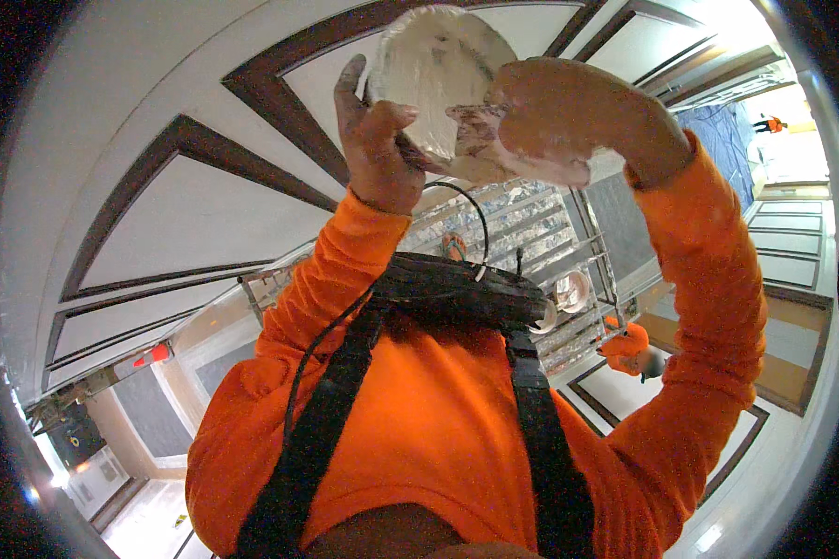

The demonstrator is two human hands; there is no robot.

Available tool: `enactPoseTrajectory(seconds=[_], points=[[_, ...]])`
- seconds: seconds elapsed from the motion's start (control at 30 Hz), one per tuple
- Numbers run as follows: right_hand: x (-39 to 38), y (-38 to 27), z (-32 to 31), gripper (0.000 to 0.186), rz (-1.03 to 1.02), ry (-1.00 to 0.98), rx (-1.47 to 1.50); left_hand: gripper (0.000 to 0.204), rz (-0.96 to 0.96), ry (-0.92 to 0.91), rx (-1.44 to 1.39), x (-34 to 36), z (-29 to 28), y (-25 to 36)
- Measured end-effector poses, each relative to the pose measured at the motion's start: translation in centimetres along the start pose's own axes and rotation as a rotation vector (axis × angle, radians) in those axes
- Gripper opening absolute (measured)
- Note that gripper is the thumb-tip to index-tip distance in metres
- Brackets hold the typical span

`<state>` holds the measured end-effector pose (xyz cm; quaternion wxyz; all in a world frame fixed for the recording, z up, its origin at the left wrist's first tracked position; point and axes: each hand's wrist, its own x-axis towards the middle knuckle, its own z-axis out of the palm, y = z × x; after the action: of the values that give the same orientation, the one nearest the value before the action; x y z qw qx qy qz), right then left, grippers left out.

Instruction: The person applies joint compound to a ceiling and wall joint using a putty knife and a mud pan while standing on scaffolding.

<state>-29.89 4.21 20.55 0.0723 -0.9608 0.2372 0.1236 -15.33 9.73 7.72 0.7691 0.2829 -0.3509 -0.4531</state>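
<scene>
Raised in front of the panelled surface, my left hand supports a round, pale, translucent tub from its lower left side. The thumb and fingers curve around its edge. My right hand is closed on a crumpled, stained piece of cloth or sheet at the tub's lower right. Part of this piece hangs below the right hand. Smears mark the tub's face, and its contents cannot be made out. Pale smudges show on my fingers.
White panels with dark brown trim rise close ahead. Below lies a slatted metal scaffold platform with a bucket near its rail. A black pack with a cable hangs at my chest. A person in orange is lower down at right.
</scene>
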Motion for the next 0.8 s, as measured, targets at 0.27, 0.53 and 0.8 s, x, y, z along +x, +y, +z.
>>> enactPoseTrajectory(seconds=[0.27,0.53,0.8], points=[[-0.9,2.9,6.5,0.034,0.231,0.217,1.503,0.042,0.209,0.094,0.303,-1.3,-2.0,-0.3],[-2.3,3.6,13.5,0.05,-0.244,0.902,2.342,0.061,0.061,-0.157,0.118,2.5,-2.5,0.0],[-4.6,5.7,5.2,0.051,-0.077,1.671,1.5,0.053,-0.455,-0.167,-0.411,11.6,7.3,-2.1]])
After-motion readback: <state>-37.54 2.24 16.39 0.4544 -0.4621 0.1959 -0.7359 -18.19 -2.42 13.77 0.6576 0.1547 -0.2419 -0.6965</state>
